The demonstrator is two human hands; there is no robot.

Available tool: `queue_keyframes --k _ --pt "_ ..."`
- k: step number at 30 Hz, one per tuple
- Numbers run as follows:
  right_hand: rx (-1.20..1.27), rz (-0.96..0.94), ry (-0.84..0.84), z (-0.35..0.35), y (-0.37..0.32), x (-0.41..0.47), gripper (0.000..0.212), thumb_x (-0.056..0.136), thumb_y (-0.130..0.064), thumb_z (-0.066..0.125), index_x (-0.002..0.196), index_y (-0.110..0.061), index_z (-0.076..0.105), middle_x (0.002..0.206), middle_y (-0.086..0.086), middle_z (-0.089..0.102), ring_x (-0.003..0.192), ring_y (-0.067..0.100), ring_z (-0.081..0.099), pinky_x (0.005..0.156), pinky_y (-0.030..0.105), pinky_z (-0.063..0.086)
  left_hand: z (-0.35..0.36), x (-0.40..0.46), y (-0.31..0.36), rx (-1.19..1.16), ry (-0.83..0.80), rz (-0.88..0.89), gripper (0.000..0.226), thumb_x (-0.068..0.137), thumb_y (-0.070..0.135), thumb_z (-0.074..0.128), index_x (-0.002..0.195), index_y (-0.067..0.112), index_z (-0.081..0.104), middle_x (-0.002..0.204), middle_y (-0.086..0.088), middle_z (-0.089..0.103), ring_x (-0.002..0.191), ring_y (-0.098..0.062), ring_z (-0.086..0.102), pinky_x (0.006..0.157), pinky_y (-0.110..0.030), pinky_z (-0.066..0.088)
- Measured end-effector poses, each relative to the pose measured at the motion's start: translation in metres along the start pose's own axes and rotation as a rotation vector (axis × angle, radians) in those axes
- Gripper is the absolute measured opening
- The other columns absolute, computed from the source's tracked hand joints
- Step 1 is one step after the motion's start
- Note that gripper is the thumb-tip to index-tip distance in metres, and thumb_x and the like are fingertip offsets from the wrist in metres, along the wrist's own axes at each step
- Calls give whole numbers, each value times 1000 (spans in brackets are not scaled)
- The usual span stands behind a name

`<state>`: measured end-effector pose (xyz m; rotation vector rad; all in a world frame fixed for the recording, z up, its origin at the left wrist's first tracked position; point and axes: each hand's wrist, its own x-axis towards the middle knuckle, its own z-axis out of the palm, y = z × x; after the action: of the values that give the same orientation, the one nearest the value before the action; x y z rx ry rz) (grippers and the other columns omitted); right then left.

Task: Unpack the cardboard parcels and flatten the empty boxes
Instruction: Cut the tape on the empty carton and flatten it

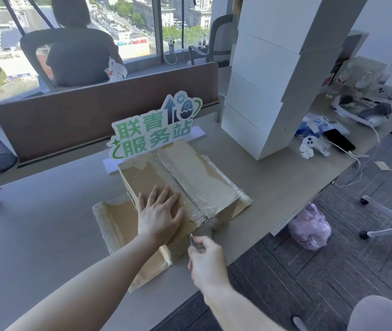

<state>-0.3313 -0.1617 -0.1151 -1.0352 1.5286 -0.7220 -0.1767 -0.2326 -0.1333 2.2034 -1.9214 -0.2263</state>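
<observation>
Brown rectangular cardboard box (180, 185) sealed with glossy wrinkled tape, resting on the grey bench (47, 223), left hand (160, 216) lay flat on its lid, right hand (208, 261) gripped a slim metal blade (192, 238) at the taped seam.

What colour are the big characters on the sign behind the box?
Green, on a white sign with green edging; the head view shows it clearly.

The right hand (205, 255) curls round a thin tool (192, 239); only its tip shows above the fingers (198, 244), too small to identify. The cardboard box (190, 182) edge nearest those fingers is blurred under crumpled tape (204, 212). A flattened cardboard (116, 223) lies partly hidden beneath the box and the left hand (159, 216). Both forearms are cut off by the bottom edge.
</observation>
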Motion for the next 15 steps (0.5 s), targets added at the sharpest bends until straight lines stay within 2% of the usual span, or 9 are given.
queue_keyframes --k 4,8,11,15 --pt "17 26 -82 -1 -3 -8 17 99 -14 54 99 -27 65 57 0 56 41 7 41 43 24 32 -2 -2 -6 4 -28 7 77 80 62 2 147 44 36 162 15 17 151 -15 5 120 -48 -6" --pt "23 51 -115 -45 -10 1 16 100 -11 52 104 -22 64 61 6 57 38 11 36 37 25 26 -4 -2 -9 -10 -47 16 77 81 61 0 148 45 33 162 15 14 151 -14 2 120 -47 -8" --pt "24 62 24 -85 -9 27 11 100 -9 53 100 -11 64 65 9 61 40 15 43 38 24 30 -6 -4 -9 -27 -34 31 76 81 62 2 147 44 37 161 16 18 151 -13 3 120 -45 -8" --pt "-1 44 185 -128 -11 94 11 98 -13 55 95 -6 63 73 9 62 49 18 44 44 26 33 -11 6 -12 -152 24 -1 71 81 63 15 131 37 58 150 14 43 146 -14 21 121 -42 0"
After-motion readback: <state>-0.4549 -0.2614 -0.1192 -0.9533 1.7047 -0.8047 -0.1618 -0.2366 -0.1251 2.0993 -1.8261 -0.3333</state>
